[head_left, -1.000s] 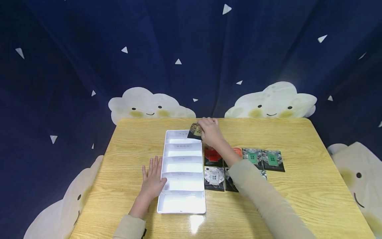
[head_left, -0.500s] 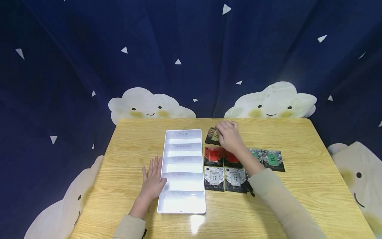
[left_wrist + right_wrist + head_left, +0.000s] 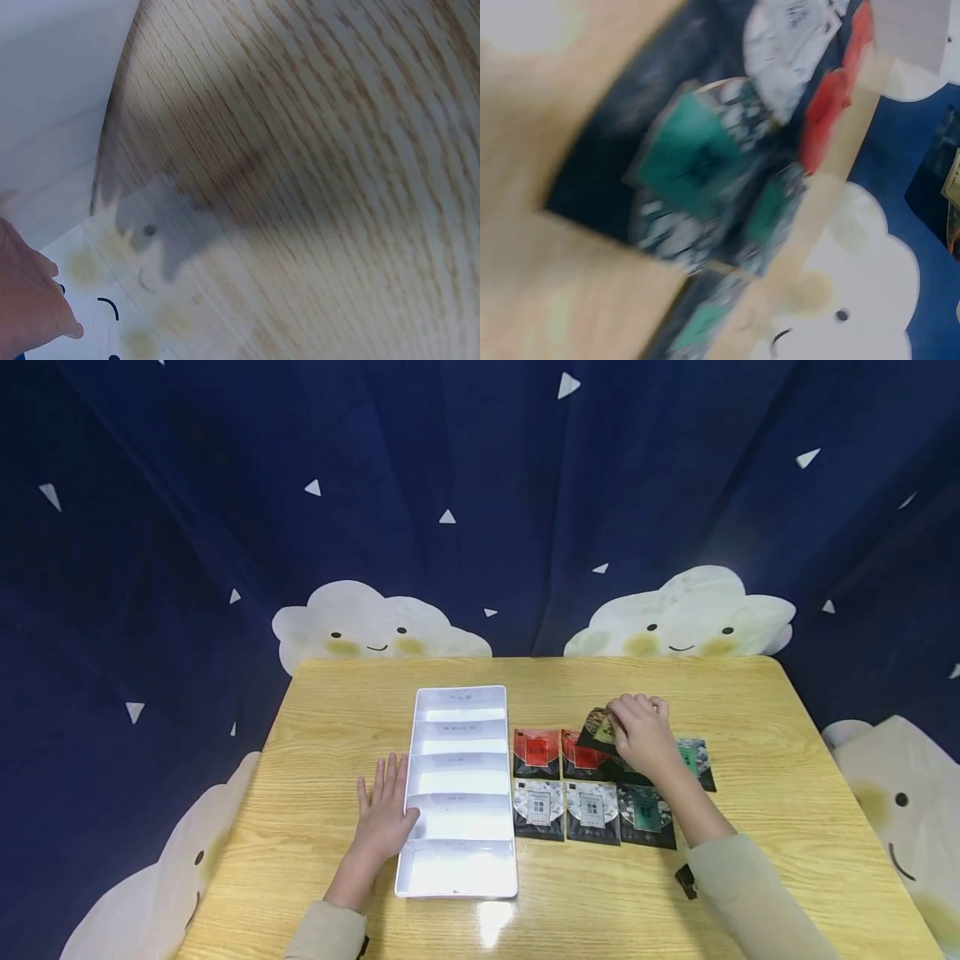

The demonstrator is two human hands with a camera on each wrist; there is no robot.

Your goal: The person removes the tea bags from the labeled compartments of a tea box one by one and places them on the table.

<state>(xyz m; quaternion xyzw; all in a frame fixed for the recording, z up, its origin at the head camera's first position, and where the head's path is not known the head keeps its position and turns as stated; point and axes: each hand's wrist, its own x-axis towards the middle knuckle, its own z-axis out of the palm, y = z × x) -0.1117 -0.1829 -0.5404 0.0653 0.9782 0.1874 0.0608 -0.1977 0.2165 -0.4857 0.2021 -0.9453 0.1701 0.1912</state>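
Note:
My right hand [image 3: 643, 739] pinches a square black sachet with a gold label [image 3: 597, 732] above the right end of the back row of packets. In the right wrist view that sachet [image 3: 937, 180] shows at the right edge, and a green-labelled sachet [image 3: 690, 154] lies below, blurred. My left hand [image 3: 386, 814] lies with fingers extended along the left side of a white divided tray [image 3: 457, 870], thumb over its rim. The left wrist view has the left hand's fingers [image 3: 30, 296] at the lower left, beside the tray's wall [image 3: 60, 97].
Two red sachets [image 3: 536, 752] lie right of the tray, with two white ones [image 3: 538, 810] in front. Green-labelled sachets [image 3: 647, 814] fill the right end of both rows, partly hidden by the right hand. A dark blue curtain [image 3: 480, 543] hangs behind the wooden table [image 3: 345, 693].
My right hand has carried the gold-labelled sachet from the tray's back end to the right and nearer the person. Red and white sachets have come into fuller view. The left hand stays put.

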